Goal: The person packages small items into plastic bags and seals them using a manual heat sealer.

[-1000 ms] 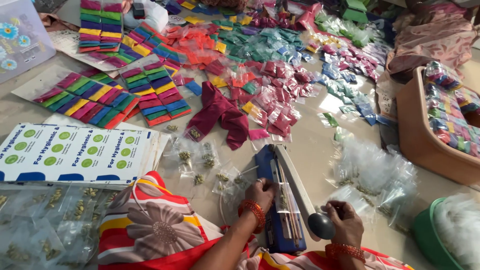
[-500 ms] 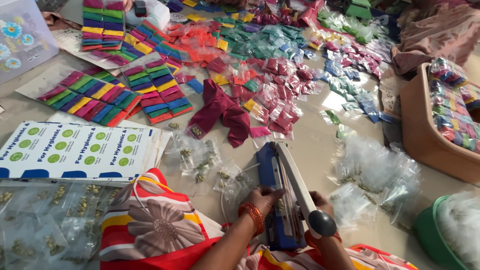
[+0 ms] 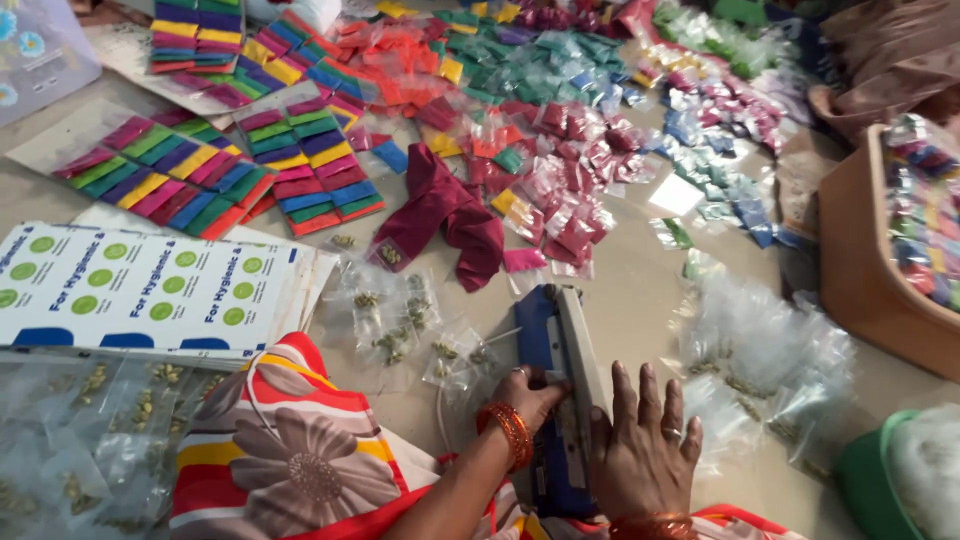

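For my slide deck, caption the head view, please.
Both hands, left and right, press a blue heat sealer amid colourful packets.

Blue sealer (image 3: 545, 345), maroon cloth (image 3: 445, 215), striped floral fabric (image 3: 290, 450), orange bangles (image 3: 515, 435).

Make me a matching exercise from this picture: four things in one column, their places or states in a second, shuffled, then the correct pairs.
Things:
1. right hand
2. left hand
3. maroon cloth
4. brown tray

Places or states:
A. crumpled on the floor among small coloured packets
B. at the right edge, holding coloured packets
C. flat on the grey bar of the blue heat sealer
D. at the sealer's left side, orange bangles at its wrist

Pairs: 1-C, 2-D, 3-A, 4-B
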